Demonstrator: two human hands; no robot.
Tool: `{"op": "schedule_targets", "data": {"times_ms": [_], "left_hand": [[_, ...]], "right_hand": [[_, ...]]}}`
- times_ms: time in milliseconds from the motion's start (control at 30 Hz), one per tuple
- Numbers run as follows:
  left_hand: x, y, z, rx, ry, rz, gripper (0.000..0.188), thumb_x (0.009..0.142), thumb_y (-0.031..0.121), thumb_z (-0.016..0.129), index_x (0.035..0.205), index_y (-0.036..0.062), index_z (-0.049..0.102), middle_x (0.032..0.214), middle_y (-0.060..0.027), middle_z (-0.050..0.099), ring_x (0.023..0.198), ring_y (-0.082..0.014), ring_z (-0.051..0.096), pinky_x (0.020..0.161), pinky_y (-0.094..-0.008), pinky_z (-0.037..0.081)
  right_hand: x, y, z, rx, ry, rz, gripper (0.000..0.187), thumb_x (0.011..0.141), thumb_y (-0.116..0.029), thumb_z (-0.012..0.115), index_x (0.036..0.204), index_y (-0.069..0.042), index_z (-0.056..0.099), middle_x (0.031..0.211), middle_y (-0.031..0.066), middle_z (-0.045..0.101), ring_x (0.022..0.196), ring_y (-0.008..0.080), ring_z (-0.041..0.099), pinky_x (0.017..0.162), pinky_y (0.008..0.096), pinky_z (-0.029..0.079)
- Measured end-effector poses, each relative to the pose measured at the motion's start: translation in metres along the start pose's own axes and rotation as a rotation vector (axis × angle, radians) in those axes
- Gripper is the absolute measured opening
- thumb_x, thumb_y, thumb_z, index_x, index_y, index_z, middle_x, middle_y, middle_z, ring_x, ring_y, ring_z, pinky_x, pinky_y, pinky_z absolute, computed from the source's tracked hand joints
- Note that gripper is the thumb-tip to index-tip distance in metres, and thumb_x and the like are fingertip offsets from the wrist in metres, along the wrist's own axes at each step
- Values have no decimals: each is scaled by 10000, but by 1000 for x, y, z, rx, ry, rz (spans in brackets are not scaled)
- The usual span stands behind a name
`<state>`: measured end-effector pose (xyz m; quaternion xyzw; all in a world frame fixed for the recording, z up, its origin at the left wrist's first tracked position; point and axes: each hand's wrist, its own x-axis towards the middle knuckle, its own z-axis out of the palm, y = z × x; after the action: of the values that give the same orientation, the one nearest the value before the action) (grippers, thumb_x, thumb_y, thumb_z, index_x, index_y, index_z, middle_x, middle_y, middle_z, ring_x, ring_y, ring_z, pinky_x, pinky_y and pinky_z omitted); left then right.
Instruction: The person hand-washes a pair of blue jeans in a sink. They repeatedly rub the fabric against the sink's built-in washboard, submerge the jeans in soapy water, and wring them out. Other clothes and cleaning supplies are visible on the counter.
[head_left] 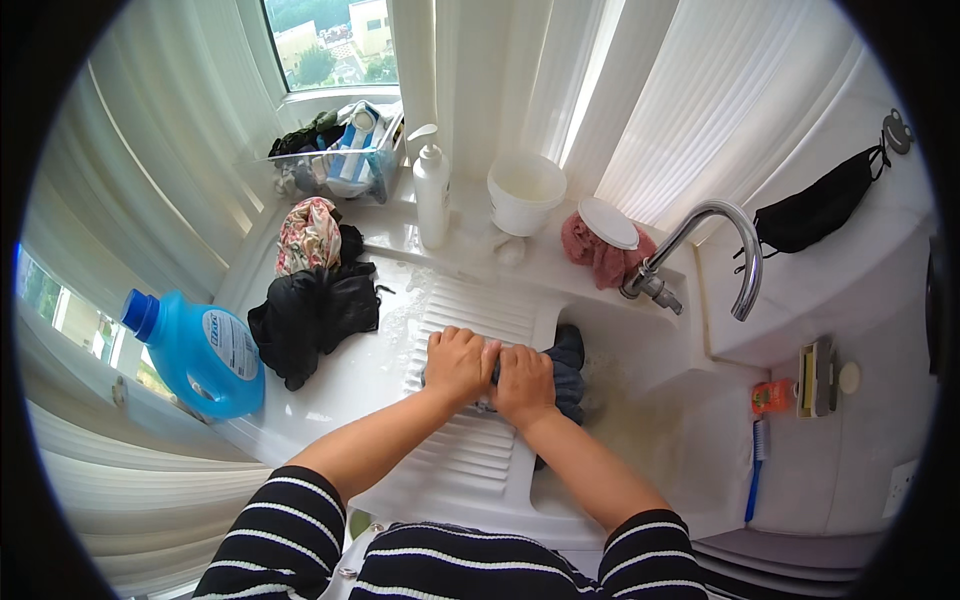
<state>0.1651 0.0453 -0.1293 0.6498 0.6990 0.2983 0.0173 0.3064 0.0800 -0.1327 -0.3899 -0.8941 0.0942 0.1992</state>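
Observation:
Both hands are closed on a wet, dark grey-blue garment [568,378] over the ribbed washboard [480,322] of a white laundry sink. My left hand [460,366] presses it on the ribs, fingers wrapped round it. Right beside it, my right hand [523,384] grips the same garment near the basin's edge. Part of the cloth hangs over into the basin [650,440], where cloudy water shows. What kind of garment it is, I cannot tell, since my hands cover much of it.
Left of the washboard lie black clothes [310,318], a floral cloth [308,238] and a blue detergent jug [200,355]. Along the back stand a clear bin [340,165], a white pump bottle [431,195], a white tub [525,195], a pink cloth [597,252] and a curved faucet [715,208]. A blue brush [756,470] hangs right.

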Motion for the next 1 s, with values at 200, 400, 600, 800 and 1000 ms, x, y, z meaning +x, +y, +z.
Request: {"op": "schedule_targets", "data": {"times_ms": [200,400,600,800,1000], "left_hand": [[34,-9,16,206,167,1,345,908,376,583,916,62,725,1093,-114,666,1119,-327,530,916,-474,380],[-97,12,-50,-173,-46,363,402,816,415,681,1033,78,651,1077,-140,561,1030,-340,505,940,-493,338],[29,-5,5,15,-76,-59,280,879,341,608,890,66,659,1009,-130,626,996,-349,529,853,-435,379],[28,-5,-13,5,-334,-108,508,903,515,540,1103,77,699,1309,-189,561,1269,-373,460,1060,-636,274],[-92,7,-43,-85,-75,479,355,782,364,728,992,85,662,1059,-126,576,985,-318,530,893,-482,365]], "right_hand": [[27,-10,-12,-8,38,215,341,784,-327,696,995,-68,628,993,94,647,989,281,599,817,445,431],[-79,-16,-39,174,187,-376,500,664,-356,784,1072,-132,601,997,76,560,938,280,559,823,421,387],[28,8,6,39,11,133,400,756,-373,711,1011,-79,618,1086,120,599,999,312,580,836,463,434],[33,-15,-43,148,-403,237,599,774,-493,674,1212,-89,614,1162,126,637,1123,320,576,967,505,403],[-75,8,-31,56,74,-592,581,736,-495,736,1122,-86,593,996,79,579,875,255,569,798,388,413]]}}
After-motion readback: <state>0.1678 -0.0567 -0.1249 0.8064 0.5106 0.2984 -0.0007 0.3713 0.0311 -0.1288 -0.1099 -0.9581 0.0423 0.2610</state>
